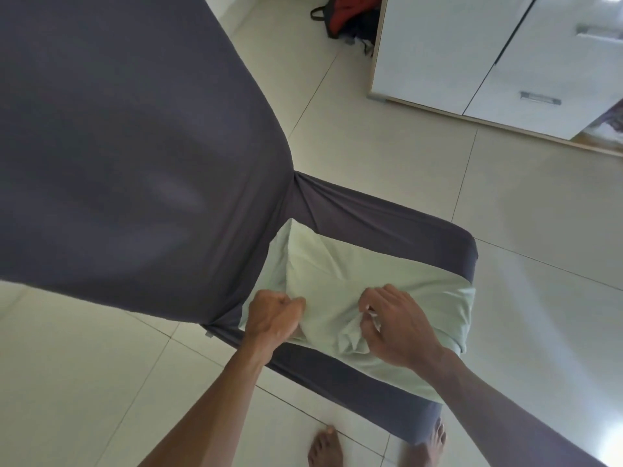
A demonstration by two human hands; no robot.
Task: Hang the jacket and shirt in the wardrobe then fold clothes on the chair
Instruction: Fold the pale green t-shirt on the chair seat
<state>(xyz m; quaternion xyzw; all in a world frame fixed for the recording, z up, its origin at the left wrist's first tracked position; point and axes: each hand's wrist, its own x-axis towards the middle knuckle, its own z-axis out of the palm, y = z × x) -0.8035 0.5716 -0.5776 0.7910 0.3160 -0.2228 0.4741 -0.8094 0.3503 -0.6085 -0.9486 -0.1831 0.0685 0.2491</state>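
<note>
Pale-green garment (364, 281) | long axis across chair (421, 217) seat | both hands gripping

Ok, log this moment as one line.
stage: folding | left hand: grips garment | right hand: pinches garment | garment: on chair seat

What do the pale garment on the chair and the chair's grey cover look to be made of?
Pale green garment: thin, matte woven cloth, probably cotton; it creases sharply where both hands bunch it. Grey chair cover: stretchy knit fabric with a slight sheen, pulled taut, wrinkling only at the seat joint.
</note>
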